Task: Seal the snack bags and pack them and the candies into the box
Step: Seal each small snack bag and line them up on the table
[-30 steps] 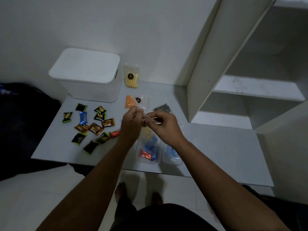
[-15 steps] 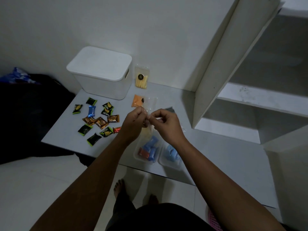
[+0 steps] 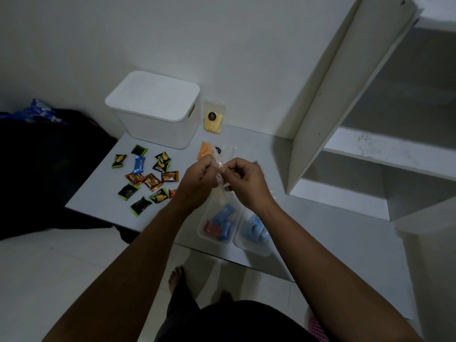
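Hanging from both grips, the clear snack bag (image 3: 218, 218) has its top edge pinched between the left hand (image 3: 197, 181) and right hand (image 3: 243, 182) above the tabletop (image 3: 308, 218), candies (image 3: 148, 178) scattered left, box (image 3: 158, 108) behind.

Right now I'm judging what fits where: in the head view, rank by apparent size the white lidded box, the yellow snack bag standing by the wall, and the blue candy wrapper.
1. White lidded plastic box
2. Clear bag of yellow snacks
3. Blue candy wrapper
The gaps look clear.
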A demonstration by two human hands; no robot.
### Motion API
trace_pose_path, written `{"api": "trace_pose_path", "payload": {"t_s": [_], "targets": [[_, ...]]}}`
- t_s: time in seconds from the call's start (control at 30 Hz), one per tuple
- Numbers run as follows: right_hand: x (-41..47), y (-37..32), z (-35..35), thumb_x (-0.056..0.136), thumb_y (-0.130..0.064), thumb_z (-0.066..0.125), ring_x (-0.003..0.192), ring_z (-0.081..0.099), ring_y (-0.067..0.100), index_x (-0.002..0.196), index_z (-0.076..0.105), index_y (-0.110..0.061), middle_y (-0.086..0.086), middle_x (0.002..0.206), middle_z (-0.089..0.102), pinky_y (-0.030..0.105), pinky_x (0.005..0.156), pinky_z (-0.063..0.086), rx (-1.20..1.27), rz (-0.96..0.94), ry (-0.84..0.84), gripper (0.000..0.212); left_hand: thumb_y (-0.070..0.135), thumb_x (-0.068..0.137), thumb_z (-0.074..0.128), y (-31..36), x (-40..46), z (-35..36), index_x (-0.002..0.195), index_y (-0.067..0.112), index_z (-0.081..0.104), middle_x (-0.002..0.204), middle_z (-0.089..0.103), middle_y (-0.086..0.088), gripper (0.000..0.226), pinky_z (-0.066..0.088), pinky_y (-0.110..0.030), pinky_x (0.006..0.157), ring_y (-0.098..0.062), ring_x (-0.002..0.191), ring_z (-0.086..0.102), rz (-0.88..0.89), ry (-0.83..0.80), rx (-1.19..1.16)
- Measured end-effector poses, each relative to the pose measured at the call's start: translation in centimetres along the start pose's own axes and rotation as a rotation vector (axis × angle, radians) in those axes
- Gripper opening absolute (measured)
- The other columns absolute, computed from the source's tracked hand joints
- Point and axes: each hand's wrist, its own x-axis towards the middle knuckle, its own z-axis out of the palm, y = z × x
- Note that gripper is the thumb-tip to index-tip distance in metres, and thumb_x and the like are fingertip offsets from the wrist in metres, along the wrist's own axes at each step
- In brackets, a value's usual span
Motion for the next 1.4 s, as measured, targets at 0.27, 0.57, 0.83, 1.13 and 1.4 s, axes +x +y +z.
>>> {"api": "trace_pose_path", "payload": {"t_s": [0.27, 0.57, 0.83, 1.13, 1.4], "targets": [[0.1, -1.1, 0.4, 0.094, -0.013, 0.069, 0.067, 0.065, 0.018, 0.09, 0.072, -0.003, 0.016, 0.075, 0.068, 0.028, 0.058, 0.055, 0.091, 0.017, 0.143, 0.011, 0.028, 0.105, 0.038, 0.3, 0.2, -0.5, 0.097, 0.002, 0.057, 0.091, 0.064, -0.022, 0.033, 0.054, -0.06, 0.08, -0.04, 0.086, 0.061, 0.019, -0.137, 0.097], [0.3, -1.3, 0.7, 0.098, -0.011, 0.064, 0.073, 0.071, 0.032, 0.086, 0.073, -0.009, 0.019, 0.08, 0.072, 0.057, 0.073, 0.062, 0.038, -0.015, 0.07, 0.015, 0.014, 0.103, 0.042, 0.3, 0.3, -0.3, 0.078, 0.005, 0.052, 0.07, 0.057, -0.022, 0.028, 0.046, -0.04, 0.055, -0.016, 0.06, 0.053, 0.034, 0.03, 0.07], [0.2, -1.5, 0.4, 0.098, -0.02, 0.066, 0.055, 0.063, 0.014, 0.085, 0.071, -0.004, 0.012, 0.066, 0.068, 0.031, 0.054, 0.055, 0.005, -0.026, 0.193, 0.021, 0.023, 0.103, 0.04, 1.1, 0.8, -0.9, 0.083, 0.005, 0.052, 0.073, 0.057, -0.007, 0.029, 0.044, -0.035, 0.063, -0.013, 0.066, 0.051, 0.127, -0.143, 0.199], [0.4, -1.3, -1.5, 0.091, -0.006, 0.073, 0.079, 0.075, 0.031, 0.101, 0.073, -0.002, 0.027, 0.093, 0.074, 0.039, 0.071, 0.064, 0.095, 0.176, 0.006, 0.012, 0.016, 0.106, 0.043, 0.5, 1.5, 0.4, 0.081, 0.005, 0.051, 0.065, 0.054, -0.001, 0.029, 0.05, -0.035, 0.057, -0.006, 0.056, 0.051, 0.076, -0.024, 0.121], [0.4, -0.7, -3.2, 0.093, -0.006, 0.07, 0.072, 0.071, 0.019, 0.089, 0.074, -0.005, 0.01, 0.076, 0.072, 0.033, 0.065, 0.06, 0.008, 0.137, -0.009, 0.006, 0.01, 0.101, 0.055, 1.2, 1.9, 1.8, 0.083, 0.0, 0.056, 0.066, 0.059, -0.013, 0.02, 0.06, -0.051, 0.073, -0.021, 0.062, 0.06, -0.149, -0.103, -0.038]]}}
